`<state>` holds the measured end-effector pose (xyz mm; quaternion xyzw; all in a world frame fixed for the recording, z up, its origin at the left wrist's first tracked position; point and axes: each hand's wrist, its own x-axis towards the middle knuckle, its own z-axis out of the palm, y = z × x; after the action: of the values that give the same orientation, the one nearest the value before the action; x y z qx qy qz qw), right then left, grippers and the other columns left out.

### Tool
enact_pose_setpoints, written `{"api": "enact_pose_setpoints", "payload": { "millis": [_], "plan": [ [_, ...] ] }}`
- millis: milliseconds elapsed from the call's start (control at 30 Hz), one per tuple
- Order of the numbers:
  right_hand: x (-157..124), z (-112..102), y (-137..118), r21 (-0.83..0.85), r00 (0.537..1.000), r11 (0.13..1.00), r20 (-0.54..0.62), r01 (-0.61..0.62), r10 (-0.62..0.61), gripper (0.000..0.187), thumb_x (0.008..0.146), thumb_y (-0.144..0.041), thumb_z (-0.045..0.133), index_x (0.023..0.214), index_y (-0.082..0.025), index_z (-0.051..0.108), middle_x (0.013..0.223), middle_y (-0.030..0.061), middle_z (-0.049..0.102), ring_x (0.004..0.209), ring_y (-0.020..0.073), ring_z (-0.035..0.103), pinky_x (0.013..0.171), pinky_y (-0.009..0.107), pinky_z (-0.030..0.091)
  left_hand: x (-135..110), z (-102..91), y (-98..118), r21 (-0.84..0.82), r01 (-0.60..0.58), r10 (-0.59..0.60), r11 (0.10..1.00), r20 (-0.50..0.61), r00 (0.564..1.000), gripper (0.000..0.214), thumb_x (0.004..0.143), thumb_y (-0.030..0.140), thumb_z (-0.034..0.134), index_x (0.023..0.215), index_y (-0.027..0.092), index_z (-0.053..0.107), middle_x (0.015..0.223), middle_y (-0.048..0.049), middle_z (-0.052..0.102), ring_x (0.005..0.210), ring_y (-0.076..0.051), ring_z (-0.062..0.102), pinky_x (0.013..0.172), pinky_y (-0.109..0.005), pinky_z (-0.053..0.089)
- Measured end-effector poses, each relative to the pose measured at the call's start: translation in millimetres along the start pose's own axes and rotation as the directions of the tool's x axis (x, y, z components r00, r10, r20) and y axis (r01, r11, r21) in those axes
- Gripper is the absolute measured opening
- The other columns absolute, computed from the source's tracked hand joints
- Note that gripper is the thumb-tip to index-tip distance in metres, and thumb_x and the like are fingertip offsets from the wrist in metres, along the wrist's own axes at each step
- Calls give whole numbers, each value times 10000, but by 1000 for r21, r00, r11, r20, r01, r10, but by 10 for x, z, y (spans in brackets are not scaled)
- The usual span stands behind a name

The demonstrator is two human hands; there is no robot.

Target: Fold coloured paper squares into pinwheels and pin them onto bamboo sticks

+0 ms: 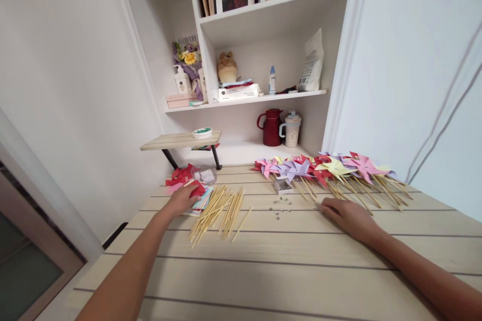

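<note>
Rests the left hand (184,199) on red paper (199,188) atop a paper stack (204,202), just left of the loose sticks (215,210) on the counter (263,281); cannot tell the grip, grasping or merely touching. Holds the right hand (345,214) loosely curled near the pinwheels (295,168), to the right of a small box (283,185) and scattered metal bits (277,217); cannot tell that grip.

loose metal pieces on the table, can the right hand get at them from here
Probably yes: nothing seems to stand between the right hand and the loose metal pieces to its left; the small box sits behind them, out of the way.
</note>
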<state>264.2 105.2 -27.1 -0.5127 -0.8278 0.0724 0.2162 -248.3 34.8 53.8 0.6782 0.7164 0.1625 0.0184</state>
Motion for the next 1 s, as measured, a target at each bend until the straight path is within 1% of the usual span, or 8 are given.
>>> {"api": "enact_pose_setpoints", "payload": {
  "millis": [200,433,600,800,867,900,933,1000],
  "plan": [
    [5,8,9,-11,1000,1000,-13,-9,9,397,938,-504,406,856,-251,700,892,73,764,802,265,697,667,315,453,-9,-80,-9,-40,-32,35,999,62,997,395,851,319,483,1184,210,665,1148,-97,731,1056,-270,657,915,-348,466],
    [4,25,40,-19,1000,1000,8,-20,20,407,946,-515,396,836,-254,688,869,69,763,787,262,698,640,311,445,-43,-98,-11,-11,-33,33,999,37,999,376,928,314,415,1143,186,695,1153,-102,737,1036,-251,668,897,-325,473],
    [19,32,43,1,999,999,0,-36,36,388,932,-509,420,831,-256,696,839,66,764,762,261,699,625,313,445,-47,-97,22,76,25,-20,997,-71,997,372,952,264,407,1165,177,699,1194,-126,724,1081,-260,662,914,-331,456],
    [-6,23,58,40,999,999,-32,12,-11,399,932,-510,418,879,-247,713,901,80,766,802,273,702,674,334,478,-161,-179,78,227,135,-73,965,-264,962,389,980,302,375,1028,174,739,996,-176,745,960,-330,676,836,-412,451],
    [-1,-12,45,84,995,996,-91,37,-29,382,927,-504,433,906,-249,717,966,84,765,856,282,699,721,352,492,-192,-245,109,285,127,-15,950,-364,931,411,993,279,345,1016,149,734,937,-187,735,954,-331,665,875,-436,431],
    [8,-42,10,123,991,991,-131,44,-28,374,921,-509,450,907,-249,719,983,86,763,869,285,696,740,362,497,-198,-280,144,340,100,66,935,-443,894,409,996,266,344,1006,145,735,878,-173,731,921,-317,666,887,-437,426],
    [22,-81,-53,178,986,983,-168,43,-13,366,908,-520,477,896,-246,719,984,87,763,868,288,693,750,370,500,-196,-310,202,399,55,175,915,-517,838,395,998,250,354,1003,146,735,817,-150,725,876,-297,666,901,-434,423],
    [62,-177,-282,352,981,936,-190,29,41,377,888,-560,525,865,-236,717,905,91,756,794,271,680,709,366,504,-168,-338,412,500,-83,415,862,-601,683,330,989,207,406,1004,153,731,721,-92,706,778,-240,655,945,-415,410]
  ]
}}
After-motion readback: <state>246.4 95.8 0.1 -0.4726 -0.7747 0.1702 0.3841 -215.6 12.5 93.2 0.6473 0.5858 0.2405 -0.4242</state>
